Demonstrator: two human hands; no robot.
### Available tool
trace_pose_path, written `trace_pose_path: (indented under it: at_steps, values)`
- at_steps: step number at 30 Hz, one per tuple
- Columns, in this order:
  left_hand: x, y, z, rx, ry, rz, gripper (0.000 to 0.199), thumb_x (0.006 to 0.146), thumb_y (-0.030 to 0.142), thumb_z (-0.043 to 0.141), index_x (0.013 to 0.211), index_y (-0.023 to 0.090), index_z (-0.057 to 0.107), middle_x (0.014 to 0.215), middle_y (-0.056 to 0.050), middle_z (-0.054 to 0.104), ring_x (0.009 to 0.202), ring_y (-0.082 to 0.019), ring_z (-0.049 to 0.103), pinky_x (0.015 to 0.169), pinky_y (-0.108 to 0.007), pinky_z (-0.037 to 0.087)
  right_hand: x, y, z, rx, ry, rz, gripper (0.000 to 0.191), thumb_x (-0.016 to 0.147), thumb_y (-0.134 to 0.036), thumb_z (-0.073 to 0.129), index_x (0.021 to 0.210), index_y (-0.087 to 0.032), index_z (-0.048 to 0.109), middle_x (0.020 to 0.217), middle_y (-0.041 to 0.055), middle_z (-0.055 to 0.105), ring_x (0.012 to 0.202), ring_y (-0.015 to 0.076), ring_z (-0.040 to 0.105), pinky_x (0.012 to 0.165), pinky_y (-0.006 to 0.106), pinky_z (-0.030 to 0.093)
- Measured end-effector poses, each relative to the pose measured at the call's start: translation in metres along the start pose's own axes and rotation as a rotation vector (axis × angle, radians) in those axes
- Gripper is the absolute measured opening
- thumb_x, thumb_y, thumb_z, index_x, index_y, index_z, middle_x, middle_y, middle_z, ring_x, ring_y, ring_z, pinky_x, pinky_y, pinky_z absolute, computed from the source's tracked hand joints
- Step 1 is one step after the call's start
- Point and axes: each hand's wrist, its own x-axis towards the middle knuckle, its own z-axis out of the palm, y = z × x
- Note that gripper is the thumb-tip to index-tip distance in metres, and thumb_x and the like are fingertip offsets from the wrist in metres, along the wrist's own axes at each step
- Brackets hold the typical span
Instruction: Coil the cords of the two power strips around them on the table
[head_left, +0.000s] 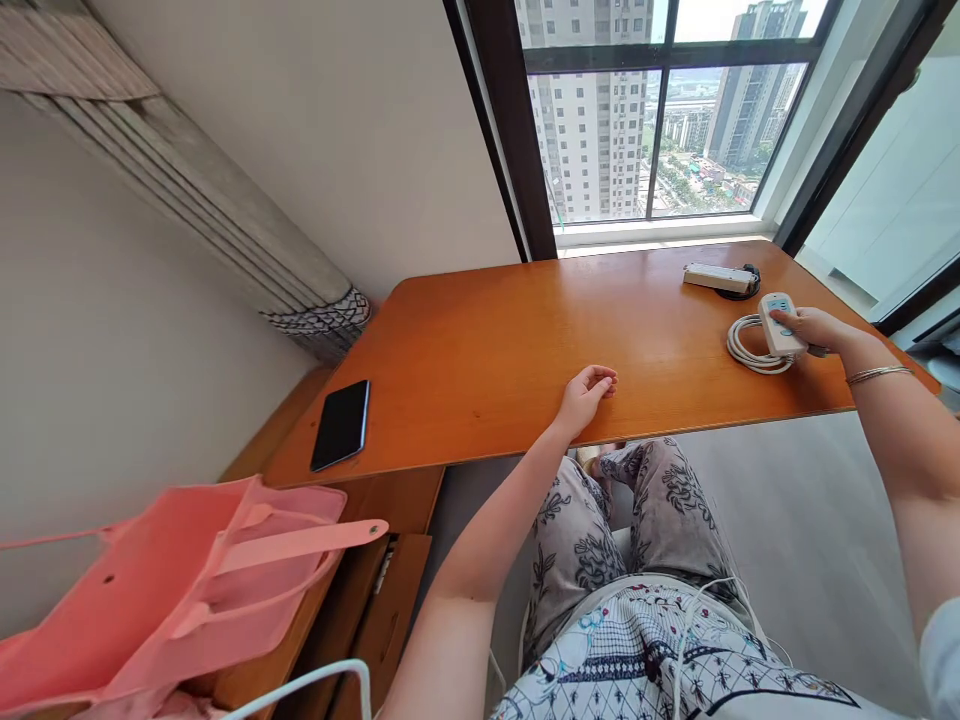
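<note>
At the right of the desk, my right hand (814, 328) is closed around the end of a white power strip (778, 312). Its white cord (742, 350) lies in a coil beside and under it on the desk. My left hand (589, 396) rests near the desk's front edge, fingers curled in and thumb against them, with nothing visible in it. Beyond the right hand, a second white power strip (716, 278) lies on the wood, with a black cord (742, 288) bundled at its right end.
The orange-brown wooden desk (495, 340) reaches to the window (660, 130). A dark-screened tablet or phone (341, 425) lies at its left end. A pink bag (172, 590) stands at lower left, by wooden drawers (390, 610). A gathered curtain (225, 220) hangs along the wall.
</note>
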Motion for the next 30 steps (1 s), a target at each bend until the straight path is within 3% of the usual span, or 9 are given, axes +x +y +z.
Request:
trace_pose_path:
  at_steps: [3, 6, 10, 16, 19, 26, 30]
  values:
    - [-0.001, -0.003, 0.0, 0.023, -0.033, 0.014, 0.022, 0.079, 0.036, 0.067, 0.09, 0.017, 0.064, 0.09, -0.006, 0.069, 0.083, -0.017, 0.064, 0.082, -0.036, 0.055, 0.015, 0.005, -0.012, -0.077, -0.119, 0.137, 0.048, 0.102, -0.055, 0.041, 0.101, -0.012, 0.064, 0.081, 0.016, 0.068, 0.054, 0.0151, 0.049, 0.059, 0.034, 0.033]
    - [-0.003, -0.005, 0.0, 0.044, -0.056, 0.034, 0.023, 0.079, 0.037, 0.068, 0.089, 0.017, 0.065, 0.088, -0.005, 0.069, 0.083, -0.017, 0.064, 0.081, -0.034, 0.055, 0.026, 0.006, -0.013, -0.255, -0.087, 0.134, 0.05, 0.102, -0.054, 0.041, 0.103, -0.011, 0.066, 0.094, 0.0198, 0.069, 0.066, 0.0184, 0.053, 0.066, 0.035, 0.034]
    - [-0.005, -0.005, 0.002, 0.086, -0.092, 0.066, 0.021, 0.08, 0.036, 0.068, 0.088, 0.017, 0.066, 0.089, -0.005, 0.07, 0.083, -0.016, 0.064, 0.081, -0.032, 0.054, 0.027, 0.003, -0.009, -0.322, -0.073, 0.135, 0.056, 0.102, -0.057, 0.038, 0.109, -0.01, 0.067, 0.105, 0.0219, 0.068, 0.08, 0.0245, 0.059, 0.068, 0.036, 0.035]
    - [-0.007, -0.004, 0.003, 0.116, -0.106, 0.077, 0.02, 0.079, 0.036, 0.068, 0.087, 0.017, 0.065, 0.087, -0.005, 0.07, 0.081, -0.015, 0.064, 0.079, -0.03, 0.053, 0.013, -0.004, 0.0, -0.332, 0.058, 0.086, 0.057, 0.104, -0.048, 0.038, 0.14, -0.005, 0.05, 0.138, 0.0298, 0.053, 0.122, 0.032, 0.052, 0.085, 0.036, 0.038]
    - [-0.008, -0.003, 0.004, 0.129, -0.098, 0.082, 0.018, 0.079, 0.034, 0.067, 0.086, 0.017, 0.066, 0.085, -0.004, 0.069, 0.078, -0.015, 0.062, 0.077, -0.029, 0.052, 0.008, -0.006, 0.007, -0.276, 0.12, 0.084, 0.06, 0.102, -0.048, 0.042, 0.144, -0.006, 0.045, 0.138, 0.0313, 0.052, 0.123, 0.0325, 0.051, 0.086, 0.038, 0.038]
    - [-0.011, 0.0, 0.005, 0.153, -0.094, 0.097, 0.014, 0.079, 0.03, 0.065, 0.085, 0.017, 0.066, 0.083, -0.003, 0.068, 0.076, -0.014, 0.061, 0.077, -0.029, 0.05, 0.001, -0.01, 0.014, -0.131, 0.245, 0.04, 0.061, 0.1, -0.048, 0.047, 0.141, -0.003, 0.049, 0.139, 0.0364, 0.048, 0.124, 0.0361, 0.049, 0.095, 0.044, 0.036]
    - [-0.01, 0.0, 0.005, 0.142, -0.098, 0.087, 0.013, 0.08, 0.029, 0.064, 0.085, 0.017, 0.066, 0.084, -0.004, 0.069, 0.077, -0.015, 0.062, 0.077, -0.029, 0.051, -0.009, -0.025, 0.024, -0.096, 0.451, -0.177, 0.05, 0.097, -0.036, 0.053, 0.137, -0.007, 0.054, 0.146, 0.0268, 0.048, 0.135, 0.0342, 0.041, 0.108, 0.045, 0.031]
